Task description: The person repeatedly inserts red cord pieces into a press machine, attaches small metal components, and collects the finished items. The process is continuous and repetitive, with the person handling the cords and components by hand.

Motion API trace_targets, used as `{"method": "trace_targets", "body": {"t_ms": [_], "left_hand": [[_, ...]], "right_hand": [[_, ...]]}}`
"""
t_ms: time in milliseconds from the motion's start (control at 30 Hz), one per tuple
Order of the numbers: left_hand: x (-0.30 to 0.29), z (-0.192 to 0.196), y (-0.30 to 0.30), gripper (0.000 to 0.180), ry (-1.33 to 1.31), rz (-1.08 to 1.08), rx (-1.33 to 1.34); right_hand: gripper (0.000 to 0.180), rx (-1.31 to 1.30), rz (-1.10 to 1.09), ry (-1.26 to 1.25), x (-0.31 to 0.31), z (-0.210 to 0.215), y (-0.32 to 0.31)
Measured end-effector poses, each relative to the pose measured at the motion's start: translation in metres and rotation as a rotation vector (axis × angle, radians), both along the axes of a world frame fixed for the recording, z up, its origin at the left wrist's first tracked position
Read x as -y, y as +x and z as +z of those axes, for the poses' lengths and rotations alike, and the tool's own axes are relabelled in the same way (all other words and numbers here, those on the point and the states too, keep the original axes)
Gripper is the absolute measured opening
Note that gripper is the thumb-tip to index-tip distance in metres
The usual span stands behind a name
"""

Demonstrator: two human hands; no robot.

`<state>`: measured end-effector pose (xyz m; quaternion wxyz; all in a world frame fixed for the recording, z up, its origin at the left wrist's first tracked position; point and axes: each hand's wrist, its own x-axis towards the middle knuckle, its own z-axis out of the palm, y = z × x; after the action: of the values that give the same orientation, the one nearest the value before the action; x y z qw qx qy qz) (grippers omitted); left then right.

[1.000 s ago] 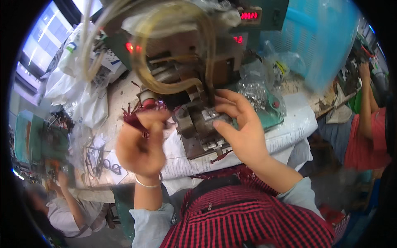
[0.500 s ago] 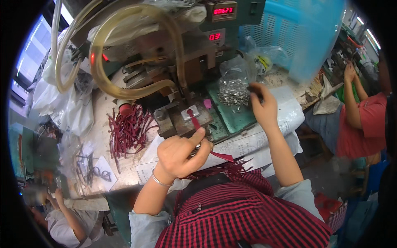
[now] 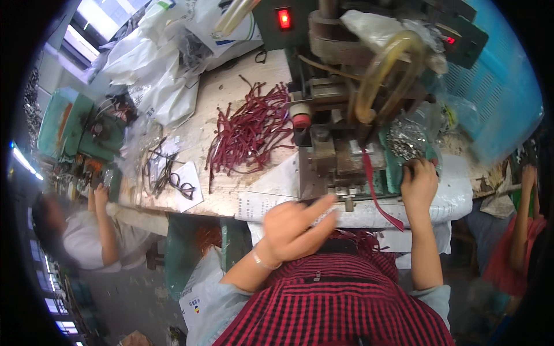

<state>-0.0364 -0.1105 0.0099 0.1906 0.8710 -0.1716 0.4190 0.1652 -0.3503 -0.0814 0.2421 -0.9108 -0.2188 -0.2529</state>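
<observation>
1. A crowded workshop is seen, with a pale, worn workbench stretching across the view; its far end is buried under white plastic bags, and its right end is cut off by the dark rim of the picture.
2. A green press machine is set at the back of the bench, with a yellowish hose looped over its front; its top is cropped out of view.
3. A blue mesh crate is placed at the right, partly hidden behind the machine.
4. A heap of dark red cords is spread on the bench, just left of the machine.
5. A pile of small metal fittings is kept on a green tray beside the machine; single pieces cannot be made out.
6. The left hand is held above the paper-covered bench edge, blurred by motion, its fingers stretched loosely and nothing gripped.
7. The right hand is laid at the edge of the fittings, fingers curled down; whether a piece is pinched cannot be told.
8. One red cord is draped from the machine's jig over the bench edge, between the two hands.
</observation>
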Motion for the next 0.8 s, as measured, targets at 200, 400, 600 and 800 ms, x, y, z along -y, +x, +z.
{"method": "trace_targets", "body": {"t_ms": [200, 400, 600, 800], "left_hand": [[-0.124, -0.004, -0.024, 0.018, 0.321, 0.455, -0.198], [-0.21, -0.079, -0.012, 0.011, 0.816, 0.151, -0.695], [-0.179, -0.082, 0.011, 0.015, 0.165, 0.312, -0.623], [-0.153, -0.083, 0.059, 0.005, -0.766, 0.229, -0.181]], "right_hand": [[0.008, -0.136, -0.009, 0.302, 0.004, 0.008, 0.005], [0.014, -0.249, 0.037, 0.448, -0.001, 0.015, 0.012], [0.017, -0.217, -0.114, 0.517, 0.049, 0.008, -0.025], [0.015, -0.312, -0.007, 0.676, 0.048, 0.031, -0.038]]}}
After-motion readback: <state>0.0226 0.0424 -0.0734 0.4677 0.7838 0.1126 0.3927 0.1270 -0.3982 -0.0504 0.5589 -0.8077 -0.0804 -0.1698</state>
